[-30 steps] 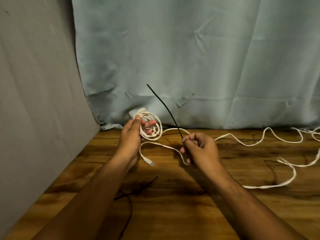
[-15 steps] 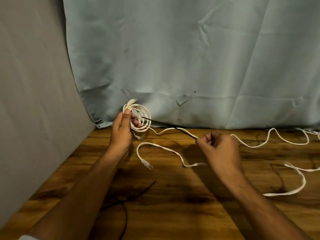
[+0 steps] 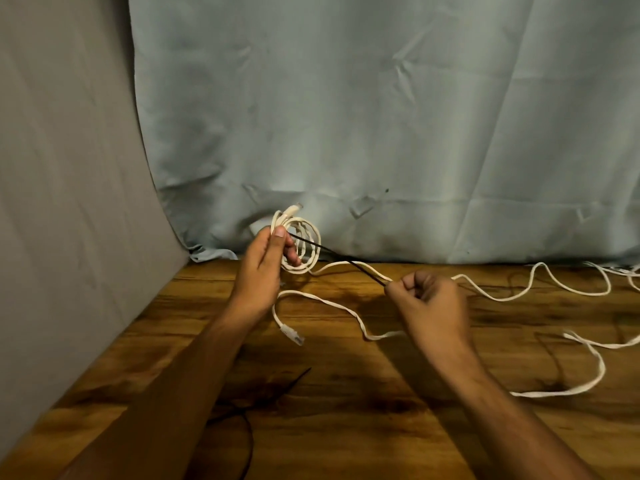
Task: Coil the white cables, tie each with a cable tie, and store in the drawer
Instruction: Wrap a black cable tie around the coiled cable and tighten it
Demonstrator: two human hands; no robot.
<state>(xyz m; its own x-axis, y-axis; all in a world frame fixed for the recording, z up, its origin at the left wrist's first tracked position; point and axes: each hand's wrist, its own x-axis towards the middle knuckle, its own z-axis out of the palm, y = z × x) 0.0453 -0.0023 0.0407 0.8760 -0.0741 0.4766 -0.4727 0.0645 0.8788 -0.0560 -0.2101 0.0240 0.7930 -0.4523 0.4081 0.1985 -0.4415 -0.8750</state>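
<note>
Cable tie (image 3: pixel 337 259) now across coil (image 3: pixel 298 270)

Left hand (image 3: pixel 263 265) raised, fingers curled round cable coil (image 3: pixel 300 270); right hand (image 3: pixel 433 306) fisted, pinching cable tie (image 3: pixel 346 263); forearms extended.

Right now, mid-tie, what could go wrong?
1. The left hand pinches the coil at one side only; pulling the cable tie with the right hand could spill the loops.
2. A long tail trails from the coil across the table; cinching now might leave it uncoiled.
</note>
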